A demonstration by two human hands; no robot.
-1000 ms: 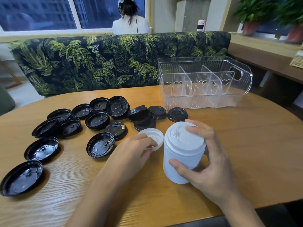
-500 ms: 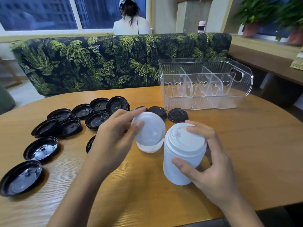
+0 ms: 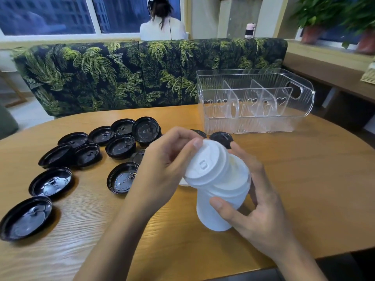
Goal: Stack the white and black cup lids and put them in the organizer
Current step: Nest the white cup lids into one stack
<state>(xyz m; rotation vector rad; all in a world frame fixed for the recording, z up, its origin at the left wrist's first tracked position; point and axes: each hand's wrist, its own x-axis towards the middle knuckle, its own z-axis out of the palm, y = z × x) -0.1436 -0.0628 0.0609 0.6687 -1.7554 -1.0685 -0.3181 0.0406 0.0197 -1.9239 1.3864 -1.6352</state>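
My right hand [image 3: 257, 201] grips a tall stack of white lids [image 3: 219, 201] that stands on the wooden table [image 3: 304, 179]. My left hand [image 3: 162, 169] holds a single white lid [image 3: 203, 161] tilted against the top of that stack. Several black lids [image 3: 120, 147] lie spread over the table's left half, most upside down, and one more black lid [image 3: 221, 138] sits behind my hands. The clear plastic organizer [image 3: 253, 102] with upright dividers stands at the back right, and nothing shows inside it.
A leaf-patterned sofa back [image 3: 121, 74] runs along the table's far edge. A person [image 3: 162, 25] sits beyond it, facing away. A wooden ledge [image 3: 334, 72] with potted plants [image 3: 316, 17] lies to the right. The table's near edge is just below my forearms.
My left hand picked a white lid up from the table, lifted it and carried it right onto the top of the stack. My right hand stayed on the stack.
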